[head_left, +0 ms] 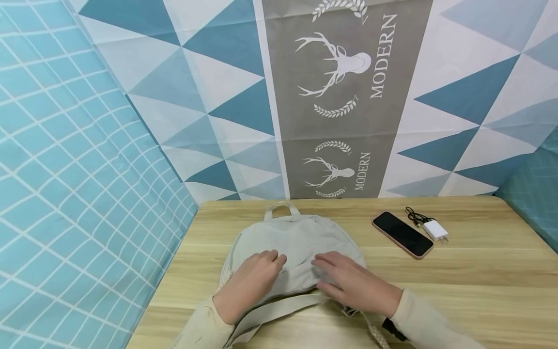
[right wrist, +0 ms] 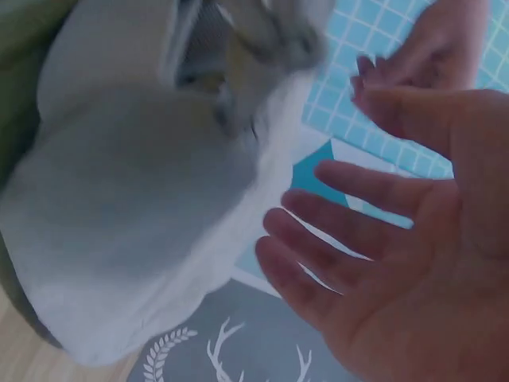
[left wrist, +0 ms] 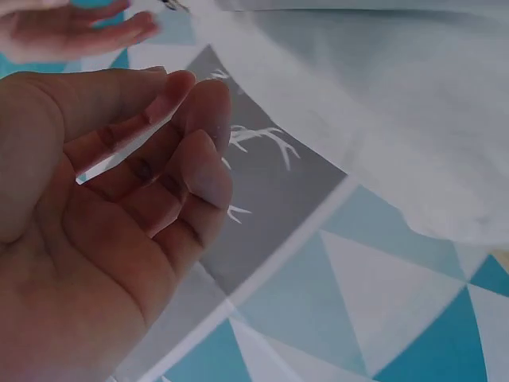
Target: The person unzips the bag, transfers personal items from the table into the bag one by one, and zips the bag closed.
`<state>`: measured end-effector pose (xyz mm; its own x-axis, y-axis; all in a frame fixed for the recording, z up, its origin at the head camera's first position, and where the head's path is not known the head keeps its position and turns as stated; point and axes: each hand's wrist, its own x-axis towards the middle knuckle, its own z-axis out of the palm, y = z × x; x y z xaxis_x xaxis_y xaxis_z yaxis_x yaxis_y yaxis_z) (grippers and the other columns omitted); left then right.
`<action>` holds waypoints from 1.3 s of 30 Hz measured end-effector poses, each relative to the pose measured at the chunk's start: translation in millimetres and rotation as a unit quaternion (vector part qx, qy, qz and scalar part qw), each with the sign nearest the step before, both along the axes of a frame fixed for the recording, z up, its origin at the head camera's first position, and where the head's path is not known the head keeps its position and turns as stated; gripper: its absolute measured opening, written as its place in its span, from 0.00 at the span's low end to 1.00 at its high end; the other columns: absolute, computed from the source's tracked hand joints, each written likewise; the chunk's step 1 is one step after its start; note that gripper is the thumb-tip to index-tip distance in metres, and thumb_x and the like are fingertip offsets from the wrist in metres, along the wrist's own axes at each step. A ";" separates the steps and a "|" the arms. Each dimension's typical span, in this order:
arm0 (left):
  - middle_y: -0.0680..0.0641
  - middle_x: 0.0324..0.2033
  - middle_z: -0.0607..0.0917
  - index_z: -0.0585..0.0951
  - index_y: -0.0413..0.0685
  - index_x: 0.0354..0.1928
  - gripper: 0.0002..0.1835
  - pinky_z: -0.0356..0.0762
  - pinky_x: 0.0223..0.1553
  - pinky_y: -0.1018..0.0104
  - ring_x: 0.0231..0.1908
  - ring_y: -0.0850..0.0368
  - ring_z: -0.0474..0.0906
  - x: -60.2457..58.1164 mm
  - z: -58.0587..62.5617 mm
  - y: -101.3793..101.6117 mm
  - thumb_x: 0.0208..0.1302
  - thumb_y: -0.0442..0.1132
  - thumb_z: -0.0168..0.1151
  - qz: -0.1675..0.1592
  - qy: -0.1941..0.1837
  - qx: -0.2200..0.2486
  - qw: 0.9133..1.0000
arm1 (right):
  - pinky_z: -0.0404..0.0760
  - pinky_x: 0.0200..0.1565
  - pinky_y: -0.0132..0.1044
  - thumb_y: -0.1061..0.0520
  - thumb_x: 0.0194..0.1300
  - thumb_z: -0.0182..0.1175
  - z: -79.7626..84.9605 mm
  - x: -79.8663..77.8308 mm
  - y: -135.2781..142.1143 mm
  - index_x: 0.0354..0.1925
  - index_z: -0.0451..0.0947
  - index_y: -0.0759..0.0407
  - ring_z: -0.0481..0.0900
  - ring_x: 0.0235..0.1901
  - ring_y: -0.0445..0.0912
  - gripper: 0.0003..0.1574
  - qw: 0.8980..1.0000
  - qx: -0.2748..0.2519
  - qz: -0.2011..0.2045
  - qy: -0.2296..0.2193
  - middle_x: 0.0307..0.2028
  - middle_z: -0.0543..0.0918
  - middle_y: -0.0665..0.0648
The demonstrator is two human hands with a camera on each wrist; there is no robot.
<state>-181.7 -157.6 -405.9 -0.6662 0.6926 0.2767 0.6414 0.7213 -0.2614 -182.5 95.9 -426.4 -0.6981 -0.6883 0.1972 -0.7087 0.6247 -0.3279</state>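
Note:
A pale grey backpack (head_left: 283,247) lies flat on the wooden table, its top handle (head_left: 282,210) toward the wall and its straps toward the person. Over its left part is the left hand (head_left: 255,278), its fingers bent loosely with nothing between them, as the left wrist view shows. The right hand (head_left: 348,281) hovers above the bag's right part, fingers spread and nearly straight. In the right wrist view that palm faces the backpack (right wrist: 119,207) with a gap between them. A strap (head_left: 287,310) runs along the bag's near edge, below both hands.
Right of the backpack lies a phone (head_left: 403,234) with a dark screen and pink edge. Beside it are a white charger plug (head_left: 435,230) and a coiled black cable (head_left: 416,216). A patterned cloth wall (head_left: 231,116) stands behind the wooden table (head_left: 479,291).

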 end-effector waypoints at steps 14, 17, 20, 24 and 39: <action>0.52 0.22 0.71 0.75 0.50 0.31 0.03 0.69 0.18 0.69 0.19 0.59 0.69 -24.3 -25.1 19.6 0.57 0.36 0.59 -0.002 -0.012 -0.013 1.000 | 0.69 0.46 0.48 0.46 0.65 0.50 -15.1 15.8 0.9 0.59 0.66 0.49 0.69 0.53 0.46 0.24 0.996 0.073 0.058 0.017 0.55 0.71 0.49; 0.52 0.23 0.71 0.75 0.50 0.33 0.07 0.69 0.19 0.69 0.20 0.60 0.69 -26.3 -27.5 17.7 0.55 0.42 0.63 0.007 -0.027 0.006 1.000 | 0.70 0.46 0.48 0.47 0.64 0.52 -16.9 18.0 1.9 0.61 0.63 0.49 0.69 0.53 0.45 0.28 0.996 0.071 0.053 0.025 0.54 0.71 0.49; 0.53 0.25 0.72 0.76 0.50 0.34 0.13 0.71 0.21 0.69 0.22 0.60 0.70 -27.7 -27.4 14.9 0.51 0.48 0.66 0.009 -0.042 0.019 0.999 | 0.70 0.46 0.48 0.47 0.64 0.53 -19.9 18.7 1.5 0.65 0.56 0.50 0.69 0.53 0.45 0.35 0.997 0.063 0.039 0.033 0.54 0.70 0.50; 0.53 0.26 0.72 0.76 0.51 0.36 0.17 0.72 0.22 0.68 0.23 0.60 0.70 -27.1 -25.3 11.8 0.49 0.52 0.67 0.004 -0.062 0.023 0.998 | 0.70 0.43 0.45 0.45 0.64 0.52 -26.1 15.8 -0.7 0.68 0.49 0.52 0.68 0.52 0.44 0.40 0.998 0.056 0.020 0.033 0.52 0.69 0.50; 0.52 0.24 0.71 0.76 0.52 0.26 0.03 0.69 0.20 0.70 0.22 0.59 0.67 -19.6 -25.0 11.8 0.53 0.40 0.61 -0.012 -0.057 0.011 0.998 | 0.74 0.42 0.39 0.51 0.62 0.56 -35.2 12.6 0.3 0.63 0.60 0.54 0.71 0.47 0.43 0.33 0.997 0.051 0.029 0.042 0.50 0.71 0.51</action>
<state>-201.3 -145.8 -430.9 -0.6778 0.7031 0.2149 0.6832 0.7104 -0.1693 -169.8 96.2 -461.6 -0.6401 -0.7470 0.1799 -0.7671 0.6083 -0.2037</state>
